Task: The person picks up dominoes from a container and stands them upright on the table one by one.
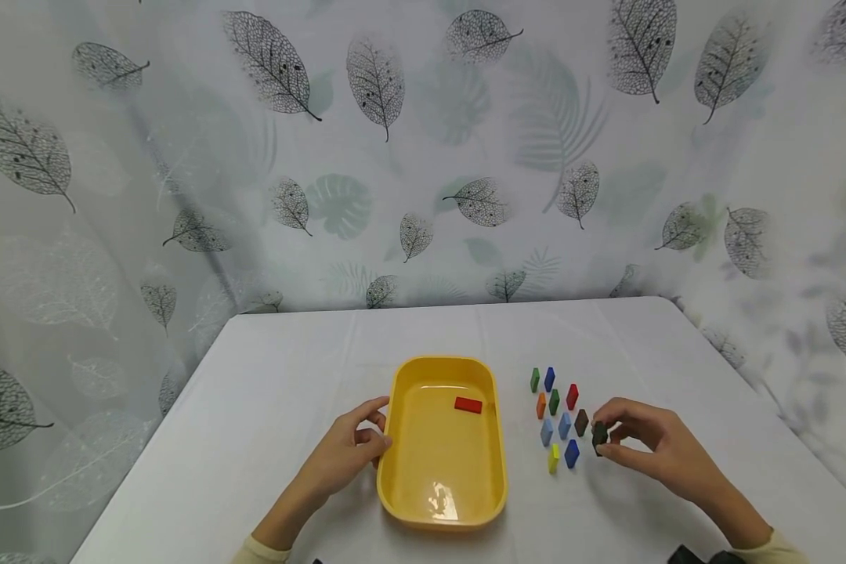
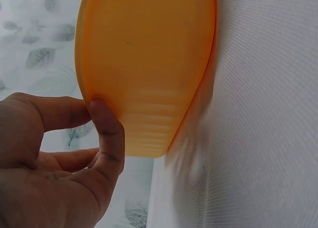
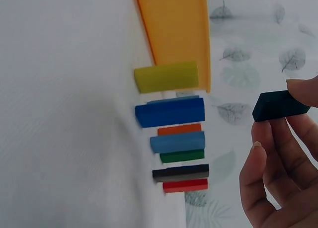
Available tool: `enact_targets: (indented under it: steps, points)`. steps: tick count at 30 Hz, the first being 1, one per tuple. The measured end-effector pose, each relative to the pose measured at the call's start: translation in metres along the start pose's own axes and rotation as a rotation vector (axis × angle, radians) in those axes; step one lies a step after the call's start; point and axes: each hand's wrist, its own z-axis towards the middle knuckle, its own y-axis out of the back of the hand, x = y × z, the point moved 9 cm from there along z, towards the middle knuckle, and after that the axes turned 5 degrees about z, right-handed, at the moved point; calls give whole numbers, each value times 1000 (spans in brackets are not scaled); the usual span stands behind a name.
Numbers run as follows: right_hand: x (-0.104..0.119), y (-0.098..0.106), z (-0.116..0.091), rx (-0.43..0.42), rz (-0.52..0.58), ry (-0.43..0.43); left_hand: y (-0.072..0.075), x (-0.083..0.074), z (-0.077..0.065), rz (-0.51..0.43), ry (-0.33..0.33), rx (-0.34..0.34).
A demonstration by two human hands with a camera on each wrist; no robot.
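My left hand pinches the left rim of a yellow plastic tray; in the left wrist view the thumb presses against the tray's outer wall. One red block lies flat inside the tray, toward its far right. To the right of the tray, my right hand holds a dark green block between thumb and fingertips, raised above the table in the right wrist view. Just left of that hand, a brown block stands on end.
Several coloured blocks stand upright in a cluster between tray and right hand, among them a yellow block, a blue block, an orange block and a red block. A white cloth covers the table; leaf-patterned curtains hang behind.
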Motion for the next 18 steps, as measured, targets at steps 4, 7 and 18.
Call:
enact_targets:
  steps: [4, 7, 18]
  points:
    - [-8, 3, -3, -5, -32, -41, -1, -1, 0, -5, -8, 8]
    - [-16, 4, -5, -3, -57, -81, -1, -1, 0, -5, -8, 9]
    - [-48, 1, -13, 32, -94, -200, 0, -1, 0, 8, 16, -4]
